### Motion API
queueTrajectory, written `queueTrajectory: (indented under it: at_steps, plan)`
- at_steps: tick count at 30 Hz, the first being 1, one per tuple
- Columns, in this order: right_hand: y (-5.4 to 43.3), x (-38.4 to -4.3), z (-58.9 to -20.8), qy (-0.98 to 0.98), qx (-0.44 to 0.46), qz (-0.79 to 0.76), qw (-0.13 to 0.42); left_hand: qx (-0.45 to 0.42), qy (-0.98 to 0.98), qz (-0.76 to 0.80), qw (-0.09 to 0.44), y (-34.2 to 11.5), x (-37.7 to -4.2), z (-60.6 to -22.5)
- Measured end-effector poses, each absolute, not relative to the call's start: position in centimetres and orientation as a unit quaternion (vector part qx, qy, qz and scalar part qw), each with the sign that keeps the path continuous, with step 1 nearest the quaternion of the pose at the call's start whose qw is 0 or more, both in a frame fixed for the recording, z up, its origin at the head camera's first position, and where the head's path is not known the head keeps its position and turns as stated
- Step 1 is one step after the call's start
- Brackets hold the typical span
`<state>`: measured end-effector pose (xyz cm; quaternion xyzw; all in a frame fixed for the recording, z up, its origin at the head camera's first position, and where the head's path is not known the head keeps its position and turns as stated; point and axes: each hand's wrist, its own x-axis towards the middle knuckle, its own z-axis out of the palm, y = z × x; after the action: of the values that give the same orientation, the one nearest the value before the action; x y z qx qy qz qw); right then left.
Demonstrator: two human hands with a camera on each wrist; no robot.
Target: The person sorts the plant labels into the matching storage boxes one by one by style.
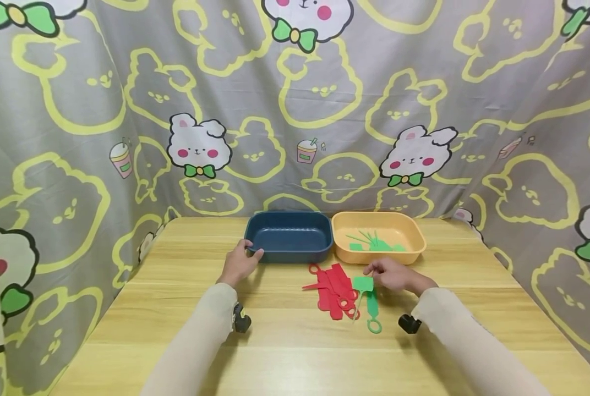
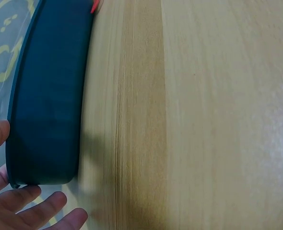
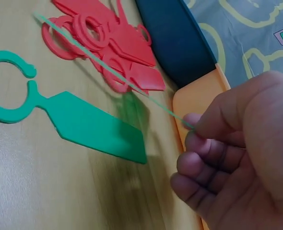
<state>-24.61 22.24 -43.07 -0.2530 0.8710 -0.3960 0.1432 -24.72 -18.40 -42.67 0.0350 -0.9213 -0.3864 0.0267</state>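
Note:
My right hand (image 1: pixel 391 273) pinches a green T-shaped plant label (image 1: pixel 362 284) between thumb and fingertips, above the table. The right wrist view shows this label edge-on, as a thin green strip (image 3: pixel 108 68). Below it lies a green ring-ended tag (image 3: pixel 96 125), its loop towards the person. Beside that are several red tags (image 1: pixel 333 290), overlapping in a pile, some with rings. At the near left corner of the dark blue bin (image 1: pixel 290 256), my left hand (image 1: pixel 239 264) touches the rim with its fingers spread. The left wrist view shows those fingers (image 2: pixel 50 207) around the bin's end.
A yellow-orange bin (image 1: pixel 414 256) stands right beside the blue one and has several green pieces (image 1: pixel 376 243) in it. Both bins sit at the back of the wooden table (image 1: pixel 295 363), against a patterned curtain (image 1: pixel 255 99).

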Motion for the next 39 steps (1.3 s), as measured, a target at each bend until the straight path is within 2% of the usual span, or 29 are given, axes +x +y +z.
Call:
queueTrajectory:
  at_steps: [7, 20, 32, 39]
  plan:
    - [22.8, -24.6, -43.2, 0.875, -0.259, -0.384, 0.142, 0.039, -0.921, -0.387, 0.026, -18.5, -24.6, -42.6]
    - [22.6, -24.2, -42.4, 0.857, -0.212, -0.437, 0.171, 0.037, -0.918, -0.393, 0.031, -18.6, -24.4, -42.5]
    - [23.1, -25.0, -41.2, 0.879, -0.209, -0.419, 0.089, 0.031, -0.918, -0.395, 0.033, -18.5, -24.6, -42.8]
    - [23.5, -25.2, -40.2, 0.884, -0.191, -0.421, 0.073, 0.034, -0.919, -0.391, 0.025, -18.5, -24.7, -42.8]
